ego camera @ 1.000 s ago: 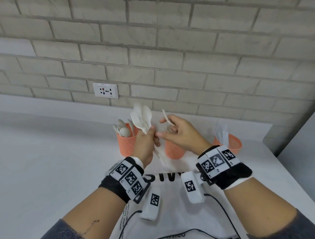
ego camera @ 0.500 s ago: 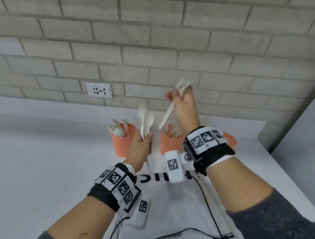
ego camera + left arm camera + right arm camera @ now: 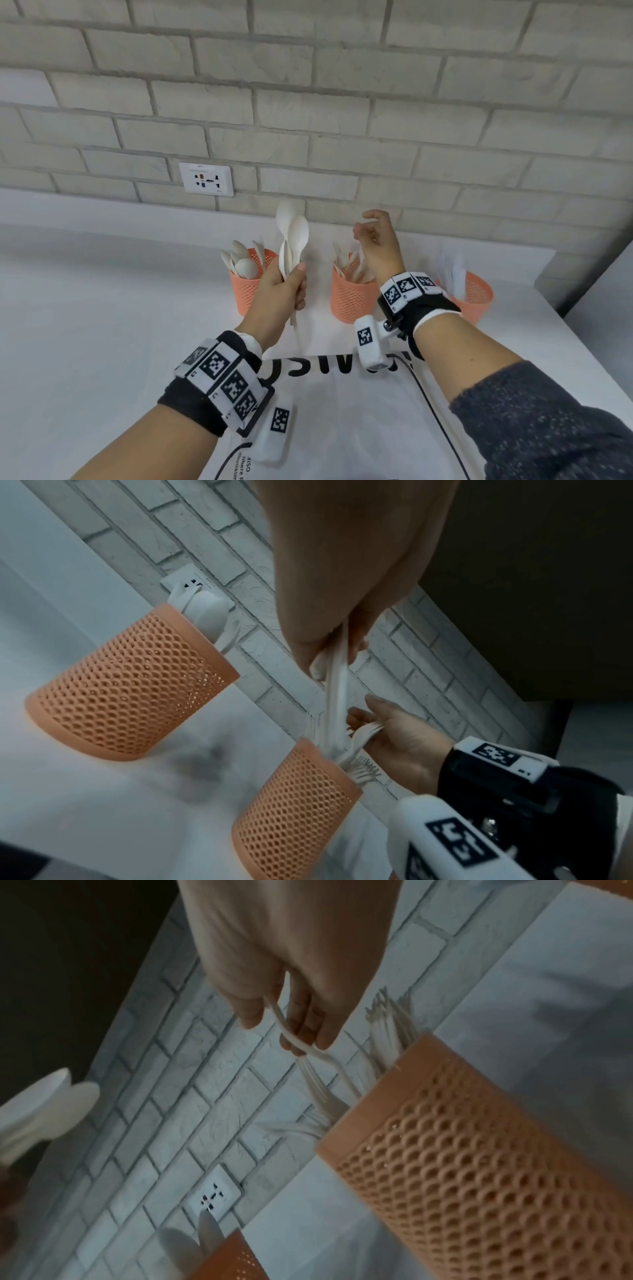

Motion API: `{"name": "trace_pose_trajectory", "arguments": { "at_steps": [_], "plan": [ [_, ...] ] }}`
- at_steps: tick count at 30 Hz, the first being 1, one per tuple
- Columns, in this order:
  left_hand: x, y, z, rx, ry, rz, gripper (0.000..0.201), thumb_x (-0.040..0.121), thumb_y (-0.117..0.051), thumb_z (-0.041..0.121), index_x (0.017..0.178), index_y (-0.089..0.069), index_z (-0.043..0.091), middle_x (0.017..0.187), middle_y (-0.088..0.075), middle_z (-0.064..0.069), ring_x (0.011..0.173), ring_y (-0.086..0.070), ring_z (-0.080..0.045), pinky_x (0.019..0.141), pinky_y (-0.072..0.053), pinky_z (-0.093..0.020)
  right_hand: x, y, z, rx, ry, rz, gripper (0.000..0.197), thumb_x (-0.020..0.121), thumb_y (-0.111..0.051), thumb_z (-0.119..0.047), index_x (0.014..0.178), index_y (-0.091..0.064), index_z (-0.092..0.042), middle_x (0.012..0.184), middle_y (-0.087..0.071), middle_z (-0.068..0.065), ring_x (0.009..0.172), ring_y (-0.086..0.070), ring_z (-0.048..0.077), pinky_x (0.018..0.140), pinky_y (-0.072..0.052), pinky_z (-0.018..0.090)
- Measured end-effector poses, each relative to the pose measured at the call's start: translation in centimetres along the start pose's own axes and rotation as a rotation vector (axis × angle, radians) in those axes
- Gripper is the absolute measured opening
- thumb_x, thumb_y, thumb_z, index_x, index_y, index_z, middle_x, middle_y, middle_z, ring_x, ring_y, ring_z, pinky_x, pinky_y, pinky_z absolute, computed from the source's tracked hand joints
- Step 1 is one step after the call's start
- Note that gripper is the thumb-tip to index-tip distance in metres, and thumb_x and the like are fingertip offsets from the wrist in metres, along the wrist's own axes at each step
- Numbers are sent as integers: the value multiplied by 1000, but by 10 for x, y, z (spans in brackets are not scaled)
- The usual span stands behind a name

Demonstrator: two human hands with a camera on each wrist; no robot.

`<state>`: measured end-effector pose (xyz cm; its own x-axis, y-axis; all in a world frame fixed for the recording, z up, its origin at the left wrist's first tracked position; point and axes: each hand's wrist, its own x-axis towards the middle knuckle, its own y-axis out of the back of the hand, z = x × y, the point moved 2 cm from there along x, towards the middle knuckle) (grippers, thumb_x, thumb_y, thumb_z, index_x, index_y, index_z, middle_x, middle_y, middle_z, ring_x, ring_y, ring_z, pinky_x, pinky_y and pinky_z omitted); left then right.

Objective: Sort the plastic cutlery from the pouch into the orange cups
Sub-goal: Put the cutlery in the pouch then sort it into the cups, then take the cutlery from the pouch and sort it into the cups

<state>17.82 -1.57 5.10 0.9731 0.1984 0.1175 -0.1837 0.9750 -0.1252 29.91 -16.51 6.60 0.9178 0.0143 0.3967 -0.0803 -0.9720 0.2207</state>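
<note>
The head view is bright and evenly lit, with only soft, faint shadows on the white worktop beside the orange cups, and its wide lens bows the brick wall courses toward the edges. Both wrist views are dimmer, bluish and grainy, with dark corners. In them the near left hand and right hand are soft, and the forks are smeared by motion.

left hand: fist, raised | right hand: raised, fingers loosely curled
</note>
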Motion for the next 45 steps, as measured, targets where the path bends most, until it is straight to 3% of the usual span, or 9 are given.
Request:
{"name": "trace_pose_trajectory", "arguments": {
  "at_steps": [5,8,13,18,21,25,31,36,45],
  "plan": [
    [-1,-3,1,31,12,-68,13,98,-44,14,85,-44,11,65,-44,-1,46,-38,-5,48,-37,-18,7,-4,5,-837,113,-291,21,95,-46,-22,108,-60,-12,125,-51,6,127,-34,25,100,-28,33],
    [-2,-3,3,53,13,-119,13,98,-45,14,85,-45,11,64,-45,0,47,-39,-6,49,-37,-18,3,-3,2,-961,49,-354,34,95,-43,-39,116,-50,-14,131,-43,7,133,-25,24,105,-22,40],
    [0,3,7,40,15,-104,14,98,-45,14,86,-46,7,64,-47,0,47,-40,-7,50,-38,-20,-14,-4,-39,-441,211,-85,35,93,-50,-36,117,-51,-10,116,-51,4,118,-43,23,99,-33,32],
    [4,4,19,270,-4,-192,23,99,-39,14,81,-51,6,58,-55,-1,44,-48,-9,53,-42,-20,-41,-49,-70,142,-176,-506,104,65,-80,-31,144,-12,-36,106,-61,18,84,-59,23,77,-51,35],
    [6,9,25,381,-8,-195,29,99,-39,14,78,-55,3,61,-60,-5,49,-58,-8,57,-49,-21,-46,-64,-73,266,-197,-400,96,75,-68,-4,145,-11,-37,79,-60,8,67,-59,19,65,-52,30],
    [13,25,32,471,-18,-212,35,91,-57,24,117,-50,1,96,-68,-8,87,-66,-15,80,-52,-24,-33,-70,-79,372,-139,-193,86,84,-50,8,146,-7,-31,65,-54,8,53,-54,15,54,-49,25],
    [40,98,33,474,-156,268,74,73,-78,33,134,-39,14,124,-50,-4,108,-49,-16,87,-46,-32,1,-74,-91,442,79,141,83,85,-46,10,148,-4,-24,92,-54,6,62,-50,9,66,-52,21],
    [50,107,-3,529,92,58,132,54,-89,33,149,1,19,155,-18,-11,142,-21,-24,113,-26,-41,1,-112,-84,441,121,203,78,87,-47,9,148,-11,-22,81,-57,-15,63,-53,-2,77,-53,28],
    [59,103,-29,549,34,67,123,63,-85,23,149,2,16,119,-53,-2,113,-54,-19,86,-37,-22,-16,-150,-29,320,-40,2,72,92,-50,-6,145,-12,-34,80,-57,0,69,-62,9,66,-48,12]
  ]
}}
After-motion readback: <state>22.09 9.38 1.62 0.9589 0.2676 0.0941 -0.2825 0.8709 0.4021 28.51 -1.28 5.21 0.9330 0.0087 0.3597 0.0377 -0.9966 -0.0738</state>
